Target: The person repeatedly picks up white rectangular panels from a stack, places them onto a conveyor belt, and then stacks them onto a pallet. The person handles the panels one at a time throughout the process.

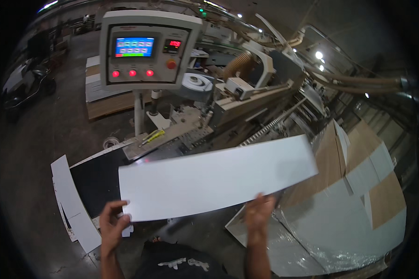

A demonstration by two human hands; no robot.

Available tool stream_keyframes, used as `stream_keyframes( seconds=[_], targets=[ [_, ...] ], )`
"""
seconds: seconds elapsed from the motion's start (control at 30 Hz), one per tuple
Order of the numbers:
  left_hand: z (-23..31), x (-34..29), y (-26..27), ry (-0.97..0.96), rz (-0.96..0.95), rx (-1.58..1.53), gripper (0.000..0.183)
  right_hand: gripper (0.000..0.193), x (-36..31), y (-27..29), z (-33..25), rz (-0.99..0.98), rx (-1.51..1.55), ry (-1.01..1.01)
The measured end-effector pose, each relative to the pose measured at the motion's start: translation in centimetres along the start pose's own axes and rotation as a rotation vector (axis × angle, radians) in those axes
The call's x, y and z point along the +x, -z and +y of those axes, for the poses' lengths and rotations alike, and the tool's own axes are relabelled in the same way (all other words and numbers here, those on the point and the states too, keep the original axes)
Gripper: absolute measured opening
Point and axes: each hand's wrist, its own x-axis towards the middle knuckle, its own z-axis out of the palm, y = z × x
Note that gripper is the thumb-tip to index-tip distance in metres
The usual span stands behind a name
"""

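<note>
A long white panel (pixel 214 181) is held out in front of me, its right end higher than its left. My left hand (pixel 112 225) grips it at the near left corner, with fingers and thumb closed at the edge. Toward the right part of the near edge, my right hand (pixel 260 211) holds the panel too; it is slightly blurred and some fingers are hidden. Beneath the panel is a machine table with a black surface (pixel 95 179), which shows to the left. The panel covers part of the machine bed.
A control box (pixel 149 76) with a lit screen and red buttons stands on a post (pixel 138 111). Behind the panel runs a machine with a roller track (pixel 274 125). White strips (pixel 74 204) lie at left. Stacked, film-wrapped boards (pixel 321 223) stand at right. A scooter (pixel 28 88) is far left.
</note>
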Motion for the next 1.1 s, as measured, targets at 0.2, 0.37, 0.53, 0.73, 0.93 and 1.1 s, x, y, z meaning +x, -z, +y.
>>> stream_keyframes(
  seconds=[0.2, 0.37, 0.53, 0.73, 0.93, 1.1],
  targets=[
    [-12.4, -5.5, 7.5, 0.223, 0.241, -0.128, 0.074, 0.041, -5.1, -4.6, 18.6, 0.096, 0.036, -0.762],
    [-17.4, -5.5, 13.3, 0.272, 0.291, 0.002, 0.072, 0.032, -4.6, -8.1, 27.3, 0.012, 0.013, -0.922],
    [-19.2, -2.2, 13.8, 0.269, 0.338, 0.060, 0.069, 0.012, -1.3, -10.0, 32.9, -0.015, -0.053, -0.966],
    [-22.4, 2.3, 11.8, 0.281, 0.359, 0.071, 0.074, 0.101, 2.5, -11.7, 34.5, 0.060, -0.146, -0.946],
    [-23.1, 6.0, 9.0, 0.189, 0.358, 0.227, 0.081, 0.105, 5.8, -9.8, 38.3, -0.206, -0.740, -0.723],
    [-23.1, 6.9, 8.9, 0.261, 0.418, 0.491, 0.072, 0.108, 6.9, -8.2, 39.3, -0.317, -0.744, -0.563]
  ],
)
